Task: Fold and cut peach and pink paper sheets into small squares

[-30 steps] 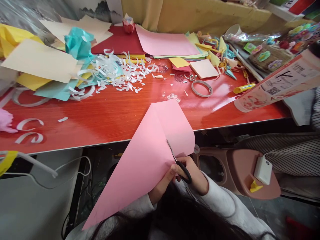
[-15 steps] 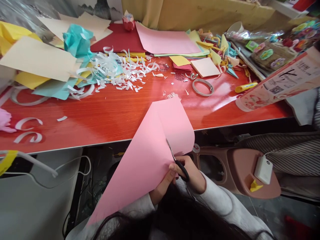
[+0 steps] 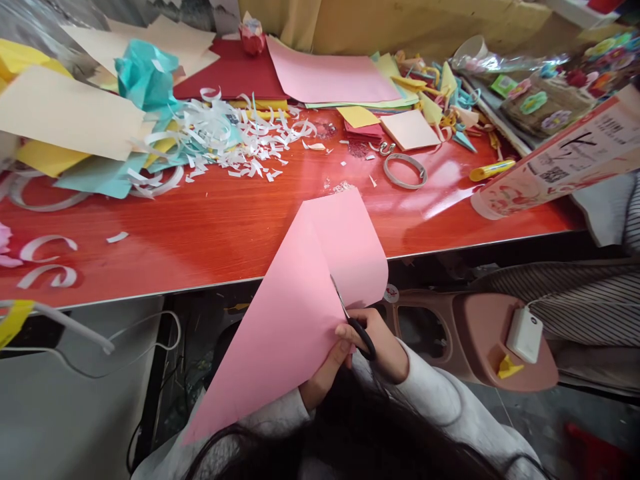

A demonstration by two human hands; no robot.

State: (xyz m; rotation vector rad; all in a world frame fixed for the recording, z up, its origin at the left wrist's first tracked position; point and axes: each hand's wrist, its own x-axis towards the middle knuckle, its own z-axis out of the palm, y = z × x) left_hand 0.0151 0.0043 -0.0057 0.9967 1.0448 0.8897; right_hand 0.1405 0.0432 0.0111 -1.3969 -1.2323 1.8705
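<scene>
A large sheet of pink paper (image 3: 280, 320) stretches from my lap up over the table's front edge, with its right part curling over. My right hand (image 3: 383, 343) is closed round the black handles of a pair of scissors (image 3: 361, 337). Their blades lie along a cut line in the pink paper, partly hidden by it. Close beside, my left hand (image 3: 325, 373) pinches the lower edge of the sheet, thumb on top; its other fingers are mostly hidden beneath the paper. The two hands nearly touch.
The red table (image 3: 210, 233) bears a heap of white paper strips (image 3: 225, 133), coloured sheets, a grey ring-shaped band (image 3: 406, 171) and a yellow tube (image 3: 493, 171). A tall pink printed carton (image 3: 565, 160) leans at right. Below it, a white power bank (image 3: 525, 335) lies on a pinkish-brown stool (image 3: 475, 333).
The view has shifted slightly, so the table items sit a little more to the left and higher. Hands, scissors and pink paper keep nearly the same position.
</scene>
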